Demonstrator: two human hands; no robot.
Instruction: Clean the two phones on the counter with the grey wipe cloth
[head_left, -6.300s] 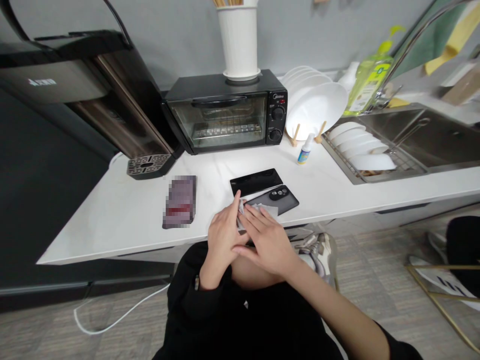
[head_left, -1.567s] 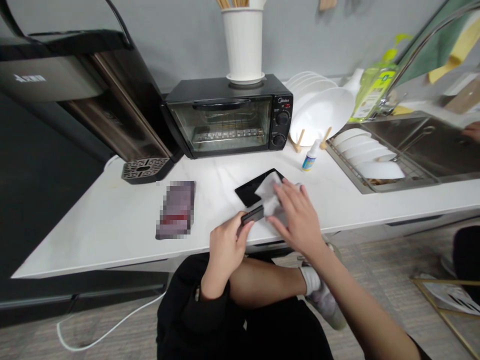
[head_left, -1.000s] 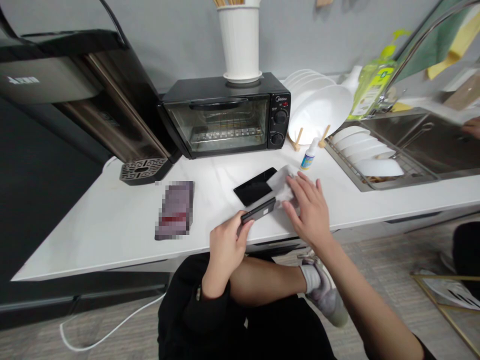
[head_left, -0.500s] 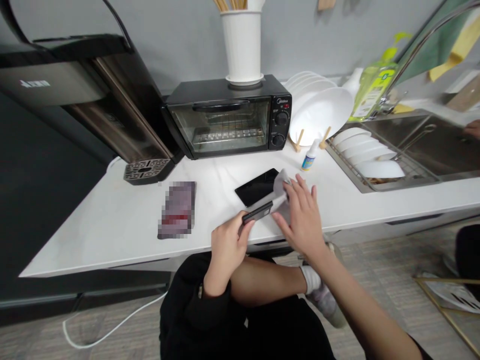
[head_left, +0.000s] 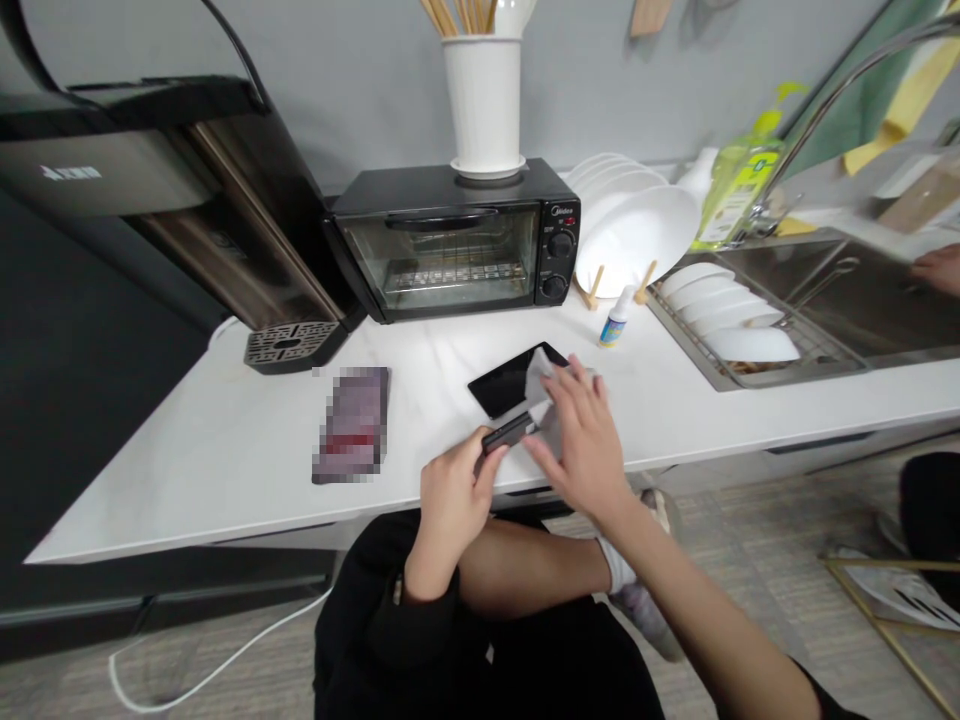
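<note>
"Black, that phone (head_left: 506, 432). Where did you have it?"

"At the front edge of the counter (head_left: 420, 400), tipped up on its side. Whether it touched the top, I couldn't tell. My left fingers (head_left: 491, 468) were closed round the near end, thumb towards me. I'd say that hold kept it steady and left the far end free."

"And the other set?"

"My right fingers (head_left: 566, 395) were bent over a pale cloth (head_left: 538, 378), gripping it against the far end. They were a little spread, perhaps to press with more of the cloth. How firmly they pinched was hidden from me."

"Why was the second phone (head_left: 501, 385) there?"

"It lay flat just beyond, glossy side up, partly behind the cloth. Close by, yet presumably clear of my wrists."

"The bottle (head_left: 614, 322)?"

"Upright, in front of the plates (head_left: 637, 240), probably so it was handy on my right without getting knocked. The blurred thing (head_left: 351, 425) lay well apart on my left, which gave me elbow room."

"Were you alone?"

"No, somebody else's hand (head_left: 939, 268) was over at the sink (head_left: 892, 325), well away from mine."
</note>
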